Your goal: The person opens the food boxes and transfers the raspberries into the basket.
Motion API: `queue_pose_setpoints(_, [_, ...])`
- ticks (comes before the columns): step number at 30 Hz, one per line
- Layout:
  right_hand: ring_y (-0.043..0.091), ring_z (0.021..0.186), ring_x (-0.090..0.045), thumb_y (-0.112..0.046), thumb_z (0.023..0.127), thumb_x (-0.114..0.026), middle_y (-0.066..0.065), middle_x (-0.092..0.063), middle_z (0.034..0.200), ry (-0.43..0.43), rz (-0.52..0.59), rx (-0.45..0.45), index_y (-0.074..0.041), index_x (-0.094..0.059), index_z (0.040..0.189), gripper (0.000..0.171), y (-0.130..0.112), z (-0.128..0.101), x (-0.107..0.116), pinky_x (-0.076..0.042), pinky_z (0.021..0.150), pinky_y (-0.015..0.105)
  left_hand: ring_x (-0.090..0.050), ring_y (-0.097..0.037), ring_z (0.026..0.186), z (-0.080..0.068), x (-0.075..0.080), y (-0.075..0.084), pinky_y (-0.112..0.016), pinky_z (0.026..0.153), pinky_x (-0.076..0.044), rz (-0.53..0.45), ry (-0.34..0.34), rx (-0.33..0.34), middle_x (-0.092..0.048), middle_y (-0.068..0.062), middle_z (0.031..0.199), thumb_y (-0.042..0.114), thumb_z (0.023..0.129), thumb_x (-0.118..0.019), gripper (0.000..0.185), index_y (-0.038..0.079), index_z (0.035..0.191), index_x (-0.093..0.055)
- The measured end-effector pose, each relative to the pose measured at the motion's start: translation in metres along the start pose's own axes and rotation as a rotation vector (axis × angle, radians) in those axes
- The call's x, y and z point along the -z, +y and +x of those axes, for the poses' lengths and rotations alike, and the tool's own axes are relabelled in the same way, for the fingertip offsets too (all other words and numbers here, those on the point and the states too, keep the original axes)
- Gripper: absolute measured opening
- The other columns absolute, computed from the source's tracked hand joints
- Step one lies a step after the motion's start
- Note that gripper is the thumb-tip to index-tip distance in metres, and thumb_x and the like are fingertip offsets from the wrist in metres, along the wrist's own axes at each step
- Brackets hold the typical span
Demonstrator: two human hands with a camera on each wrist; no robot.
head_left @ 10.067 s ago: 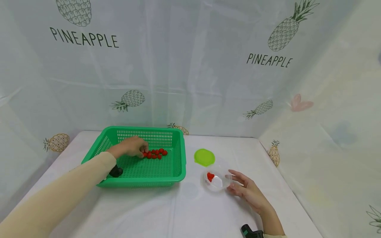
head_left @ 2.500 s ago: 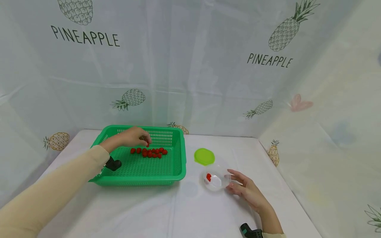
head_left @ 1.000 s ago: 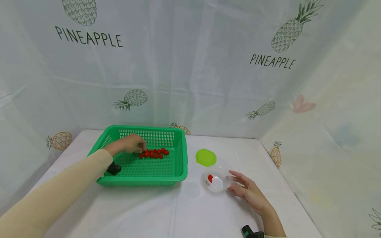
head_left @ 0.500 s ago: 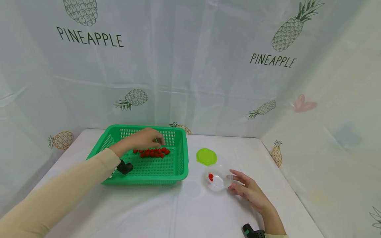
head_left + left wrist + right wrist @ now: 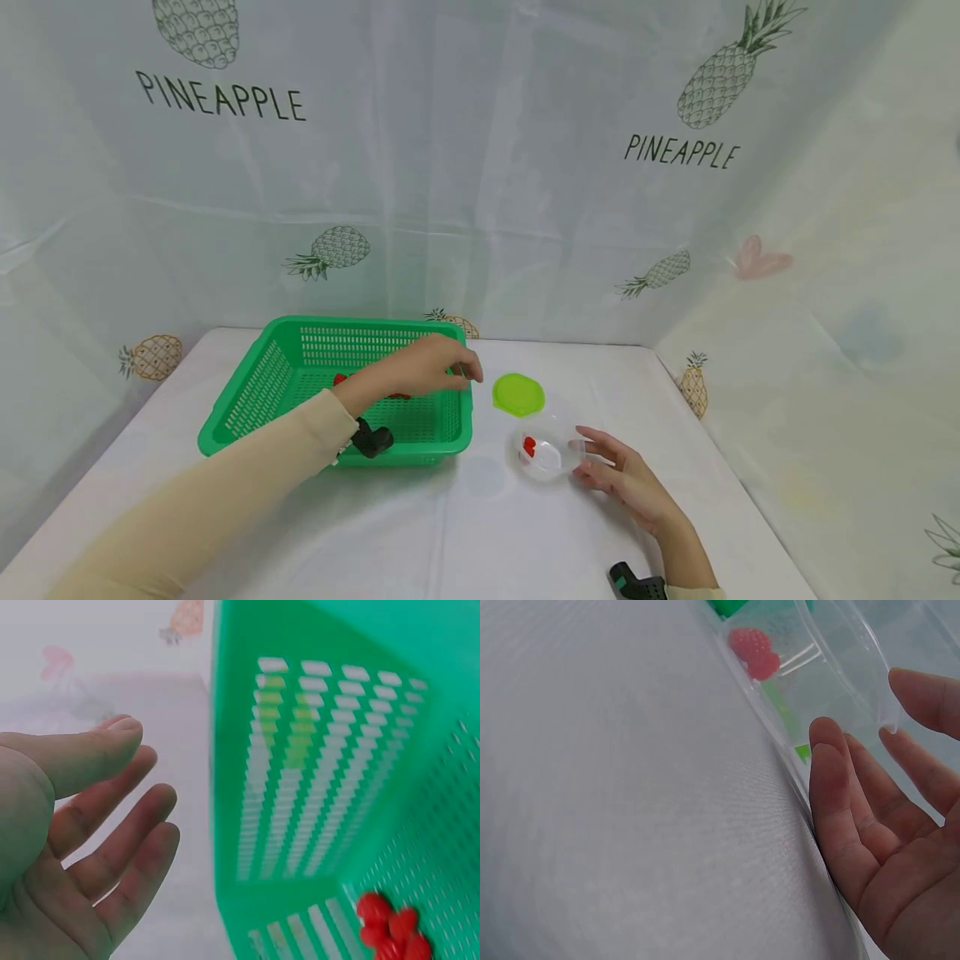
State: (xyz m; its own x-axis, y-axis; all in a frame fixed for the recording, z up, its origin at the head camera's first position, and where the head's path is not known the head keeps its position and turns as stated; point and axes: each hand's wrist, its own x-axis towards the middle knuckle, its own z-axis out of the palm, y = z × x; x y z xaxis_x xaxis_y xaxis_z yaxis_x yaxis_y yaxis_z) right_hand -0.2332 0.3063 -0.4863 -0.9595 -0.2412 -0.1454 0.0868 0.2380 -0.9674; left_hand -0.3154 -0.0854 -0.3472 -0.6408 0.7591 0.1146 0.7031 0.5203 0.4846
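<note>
My left hand [image 5: 431,364] hangs over the right rim of the green plastic basket [image 5: 251,379], fingers loosely bent. In the left wrist view the thumb and fingers [image 5: 154,862] show nothing between them. Several red raspberries [image 5: 390,930] lie on the basket floor; my left arm covers most of them in the head view. To the right, a clear plastic bowl [image 5: 557,458] stands on the table with a few raspberries [image 5: 751,651] against its far side. My right hand [image 5: 626,483] holds the bowl's near right rim between thumb and fingertips.
A lime green lid [image 5: 517,394] lies flat on the white tablecloth [image 5: 450,542], behind the bowl and right of the basket. A pineapple-print curtain [image 5: 480,167] rises behind the table's back edge. Black wrist cameras [image 5: 372,438] sit on both wrists.
My left hand held a raspberry over the basket, dipped to the row there, then rose and moved right, without one. The basket's row grew leftward; the bowl's berries look fewer. My right hand stayed put.
</note>
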Motion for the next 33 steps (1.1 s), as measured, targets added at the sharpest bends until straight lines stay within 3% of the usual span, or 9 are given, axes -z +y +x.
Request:
queue_pose_setpoints(5, [0.025, 0.109, -0.071, -0.016, 0.104, -0.068, 0.029, -0.05, 0.151, -0.003, -0.002, 0.005, -0.005, -0.038, 0.162, 0.066, 0.0, 0.0, 0.001, -0.06, 0.092, 0.03, -0.066, -0.01, 0.105, 0.017, -0.013, 0.015, -0.03, 0.094, -0.055, 0.008, -0.004, -0.003, -0.074, 0.013, 0.111, 0.012, 0.101, -0.072, 0.016, 0.022, 0.113, -0.078])
queue_pose_setpoints(12, [0.023, 0.108, -0.071, -0.016, 0.103, -0.068, 0.027, -0.051, 0.15, 0.009, 0.001, 0.0, -0.006, -0.039, 0.162, 0.066, 0.001, -0.001, 0.001, -0.06, 0.092, 0.03, -0.066, -0.014, 0.109, 0.038, -0.031, 0.032, -0.03, 0.096, -0.053, 0.008, -0.027, -0.015, -0.076, 0.009, 0.113, 0.011, 0.1, -0.074, 0.017, 0.02, 0.114, -0.078])
queue_pose_setpoints(24, [0.022, 0.11, -0.072, -0.014, 0.104, -0.067, 0.028, -0.051, 0.149, -0.01, 0.01, 0.036, -0.005, -0.039, 0.162, 0.065, 0.004, 0.001, 0.0, -0.061, 0.093, 0.031, -0.067, -0.011, 0.114, 0.063, -0.065, 0.043, -0.035, 0.107, -0.047, 0.035, -0.079, -0.01, -0.076, 0.012, 0.112, 0.011, 0.098, -0.077, 0.02, 0.022, 0.115, -0.078])
queue_pose_setpoints(33, [0.022, 0.111, -0.072, -0.014, 0.105, -0.067, 0.029, -0.05, 0.15, -0.007, 0.003, 0.037, -0.005, -0.037, 0.163, 0.066, 0.004, 0.001, -0.001, -0.061, 0.093, 0.031, -0.067, -0.015, 0.116, 0.076, -0.082, 0.044, -0.03, 0.105, -0.049, 0.053, -0.135, 0.0, -0.076, 0.003, 0.117, 0.005, 0.096, -0.078, 0.021, 0.019, 0.112, -0.079])
